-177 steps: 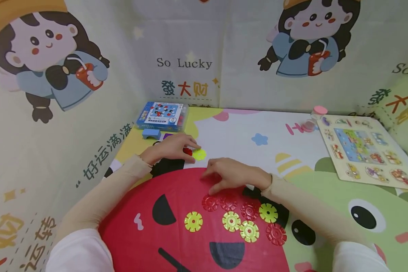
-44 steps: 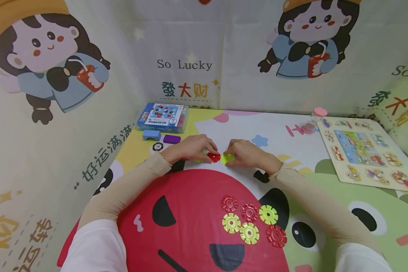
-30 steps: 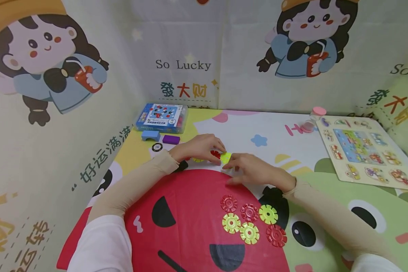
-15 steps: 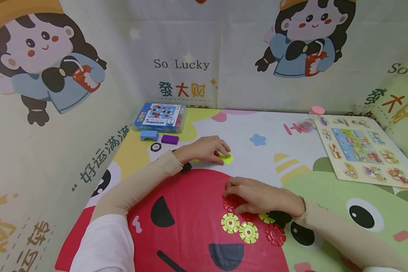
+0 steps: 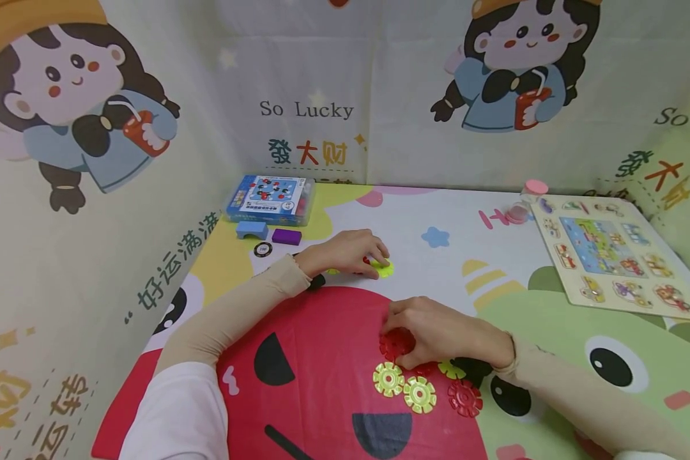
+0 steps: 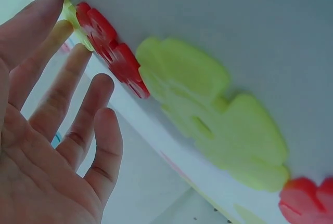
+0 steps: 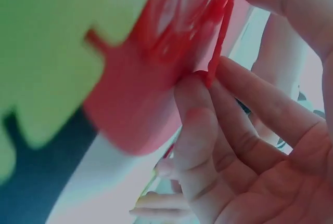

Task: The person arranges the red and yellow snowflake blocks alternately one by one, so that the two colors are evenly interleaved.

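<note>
My left hand (image 5: pixel 349 250) rests over a row of toothed plastic interlocking discs on the white part of the mat. In the left wrist view its fingers are loosely extended, fingertips at the far yellow disc (image 6: pixel 78 26); a red disc (image 6: pixel 109 47), a larger-looking yellow disc (image 6: pixel 203 115) and another red disc (image 6: pixel 309 200) follow along the row. My right hand (image 5: pixel 445 329) pinches a red disc (image 5: pixel 395 344) between thumb and fingers, its edge tilted up. Beside it lie two yellow discs (image 5: pixel 388 379), a red disc (image 5: pixel 465 398) and a partly covered yellow one (image 5: pixel 451 370).
Back left stands a blue boxed set (image 5: pixel 270 199), with a blue arch block (image 5: pixel 252 230), a purple block (image 5: pixel 286 237) and a black-and-white chip (image 5: pixel 262 249) in front. A wooden picture board (image 5: pixel 615 255) and a small pink-capped jar (image 5: pixel 533 191) are at the right.
Since the oldest frame, a red and two yellow discs have joined the row, and my left hand has shifted right. My right hand has come back from the row and now tilts up another red disc.
</note>
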The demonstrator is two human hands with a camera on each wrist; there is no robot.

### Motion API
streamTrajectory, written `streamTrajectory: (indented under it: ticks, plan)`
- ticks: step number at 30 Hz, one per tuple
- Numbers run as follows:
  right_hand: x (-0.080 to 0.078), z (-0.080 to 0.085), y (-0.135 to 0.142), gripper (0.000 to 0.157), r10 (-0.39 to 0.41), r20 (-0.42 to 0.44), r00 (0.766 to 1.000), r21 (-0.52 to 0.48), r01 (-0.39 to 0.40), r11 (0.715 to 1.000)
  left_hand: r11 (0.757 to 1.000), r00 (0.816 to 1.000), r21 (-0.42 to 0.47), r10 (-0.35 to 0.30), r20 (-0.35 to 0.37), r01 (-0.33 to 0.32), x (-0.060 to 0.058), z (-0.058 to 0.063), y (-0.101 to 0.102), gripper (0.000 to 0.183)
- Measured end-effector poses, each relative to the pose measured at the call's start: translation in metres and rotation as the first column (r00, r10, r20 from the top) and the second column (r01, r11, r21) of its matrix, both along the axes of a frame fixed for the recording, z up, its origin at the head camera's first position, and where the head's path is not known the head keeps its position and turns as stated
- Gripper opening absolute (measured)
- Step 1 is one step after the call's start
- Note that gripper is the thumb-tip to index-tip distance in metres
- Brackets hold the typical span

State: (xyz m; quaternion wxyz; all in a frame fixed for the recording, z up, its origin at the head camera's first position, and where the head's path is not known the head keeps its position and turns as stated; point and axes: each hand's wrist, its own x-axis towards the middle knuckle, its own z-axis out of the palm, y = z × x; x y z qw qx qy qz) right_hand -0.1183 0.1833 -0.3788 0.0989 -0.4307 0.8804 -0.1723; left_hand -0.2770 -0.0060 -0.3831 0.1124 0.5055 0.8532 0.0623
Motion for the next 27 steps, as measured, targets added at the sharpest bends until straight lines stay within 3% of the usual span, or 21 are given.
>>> streamTrajectory:
  ticks: [5,9,13,19,27]
  plan:
    - [-0.031,0.002,0.019,0.039,-0.096,-0.030,0.995,-0.058,0.094,0.994,1.000,1.000,0.003,-0.007,0.004,0.007,0.001,0.000,0.001,0.034]
    - [-0.072,0.001,0.038,0.039,-0.271,-0.083,0.959,-0.112,0.261,0.959,1.000,1.000,0.007,0.001,0.003,-0.001,0.000,0.000,0.001,0.034]
    - [-0.099,-0.005,0.046,0.040,-0.336,-0.116,0.935,-0.097,0.326,0.940,1.000,1.000,0.002,0.017,0.012,-0.017,-0.001,-0.002,0.001,0.034]
    - [-0.102,-0.011,0.042,0.038,-0.306,-0.106,0.946,-0.101,0.296,0.950,1.000,1.000,0.005,0.004,0.023,-0.004,-0.002,-0.003,0.002,0.036]
    - [-0.088,-0.011,0.037,0.046,-0.333,-0.143,0.932,-0.133,0.315,0.940,1.000,0.999,-0.017,0.025,0.036,-0.024,-0.005,-0.001,0.002,0.037]
